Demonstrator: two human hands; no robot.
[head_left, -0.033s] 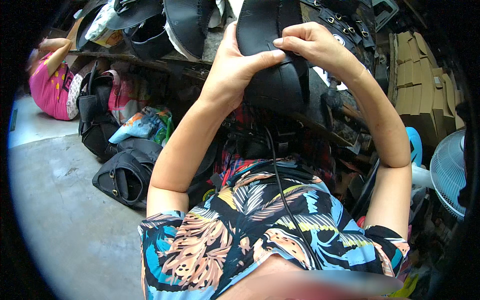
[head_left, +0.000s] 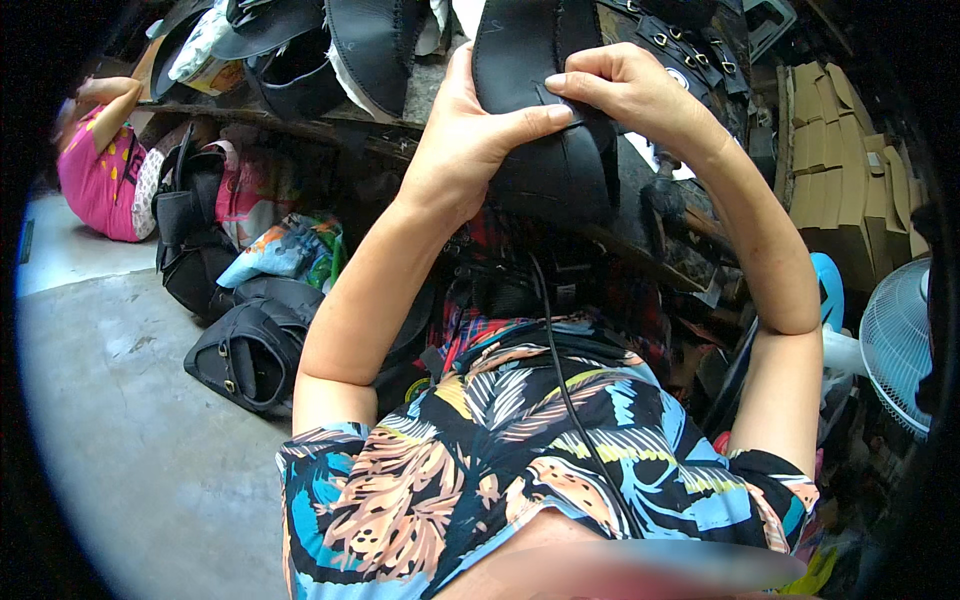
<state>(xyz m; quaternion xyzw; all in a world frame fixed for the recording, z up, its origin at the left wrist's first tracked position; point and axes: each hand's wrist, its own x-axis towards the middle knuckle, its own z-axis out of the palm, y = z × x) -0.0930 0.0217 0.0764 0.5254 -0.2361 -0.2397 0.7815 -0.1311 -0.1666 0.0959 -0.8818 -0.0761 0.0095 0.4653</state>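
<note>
A long black leather piece with stitching along its edges lies tilted over the near edge of the workbench. My left hand is closed around its left side, thumb pressed flat on top and fingers mostly hidden. My right hand pinches at the right part of the piece, its thumb and curled forefinger close to my left thumb. Whatever is between those right fingertips is too small to make out. A short thin line, perhaps a thread or a crease, shows on the leather beside them.
More black stitched leather pieces lie left on the bench; buckled straps lie right. Stacked cardboard and a fan stand at the right. Black bags sit on the floor. Another person in pink is at the far left.
My left thumb has shifted very slightly right and down on the leather, and the thin line by my right fingertips shows more plainly. Otherwise both hands hold their places.
</note>
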